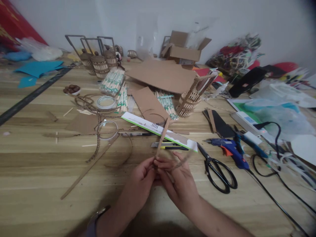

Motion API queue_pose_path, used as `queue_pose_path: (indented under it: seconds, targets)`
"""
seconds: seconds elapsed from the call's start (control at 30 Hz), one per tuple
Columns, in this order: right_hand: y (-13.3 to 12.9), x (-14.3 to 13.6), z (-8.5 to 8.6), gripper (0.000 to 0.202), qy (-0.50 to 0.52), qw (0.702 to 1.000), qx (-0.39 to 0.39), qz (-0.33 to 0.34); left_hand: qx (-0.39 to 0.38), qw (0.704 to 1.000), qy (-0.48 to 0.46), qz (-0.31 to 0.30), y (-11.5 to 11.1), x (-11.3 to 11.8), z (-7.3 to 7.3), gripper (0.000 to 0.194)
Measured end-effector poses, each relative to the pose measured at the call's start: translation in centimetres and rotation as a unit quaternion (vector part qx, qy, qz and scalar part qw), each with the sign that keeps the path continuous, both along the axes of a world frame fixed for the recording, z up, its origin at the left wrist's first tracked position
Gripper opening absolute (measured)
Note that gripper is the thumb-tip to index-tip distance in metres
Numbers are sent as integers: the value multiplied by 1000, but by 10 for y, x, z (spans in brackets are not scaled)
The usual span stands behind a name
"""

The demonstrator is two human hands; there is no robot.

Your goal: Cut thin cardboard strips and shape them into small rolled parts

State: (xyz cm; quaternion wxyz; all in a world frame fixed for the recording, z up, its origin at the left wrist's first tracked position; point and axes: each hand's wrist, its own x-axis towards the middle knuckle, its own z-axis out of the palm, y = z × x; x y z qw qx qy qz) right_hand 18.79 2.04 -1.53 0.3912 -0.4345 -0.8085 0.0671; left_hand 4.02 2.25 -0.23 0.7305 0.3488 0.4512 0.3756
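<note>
Both hands meet near the table's front, fingertips together. My left hand (139,179) is closed in a pinch on the lower end of a narrow brown cardboard strip (163,136), which points up and away. My right hand (181,184) is closed against the same end, its index finger partly raised. From its fingers a thin braided cord (184,160) curves out to the right, blurred. The exact spot where cord and strip meet is hidden by the fingers. Beyond the hands lie a white, green-edged strip (138,121) and a utility knife (170,145).
Black-handled scissors (221,174) and a blue glue gun (229,148) with its cable lie at right. Tape rolls (106,102), more braided cord (98,138) and another cardboard strip (86,171) are at left. A slatted wooden lantern-like piece (189,103) stands behind, near cardboard sheets (163,75).
</note>
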Motion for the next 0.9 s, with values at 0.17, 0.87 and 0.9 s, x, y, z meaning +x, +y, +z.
queue_pose_path:
  seconds: [0.17, 0.87, 0.9]
  targets:
    - [1, 2, 6, 15, 21, 1000, -8, -6, 1, 1000, 8, -15, 0, 0, 4, 36]
    - [-2, -2, 2, 20, -3, 1000, 29, 9, 13, 1000, 16, -1, 2, -3, 4, 32]
    - [-2, -3, 2, 20, -2, 999, 31, 10, 14, 1000, 18, 1, 2, -3, 4, 31]
